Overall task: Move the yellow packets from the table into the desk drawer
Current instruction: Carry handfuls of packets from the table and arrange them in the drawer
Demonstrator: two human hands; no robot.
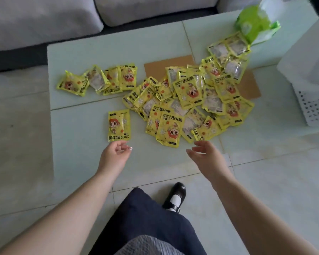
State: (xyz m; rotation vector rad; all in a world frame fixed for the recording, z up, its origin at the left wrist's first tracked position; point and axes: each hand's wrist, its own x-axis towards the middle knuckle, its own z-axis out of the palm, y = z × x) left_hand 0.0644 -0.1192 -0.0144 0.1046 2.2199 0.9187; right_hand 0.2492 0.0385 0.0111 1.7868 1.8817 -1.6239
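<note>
Several yellow packets with a cartoon figure lie on the pale glass table [77,162]. The big heap [191,100] spreads from the centre to the right. A smaller row of packets [99,80] lies at the left. One single packet [119,125] lies flat apart from the heap, near the front. My left hand [114,155] hovers just below that single packet, fingers loosely curled, holding nothing. My right hand [204,155] hovers open just below the heap's front edge. No drawer is in view.
A brown cardboard sheet [250,85] lies under the heap. A green tissue pack [256,24] stands at the table's back right. A white perforated basket [313,107] stands at the right. A grey sofa [44,19] runs behind the table. My black shoe [175,196] is on the tiled floor.
</note>
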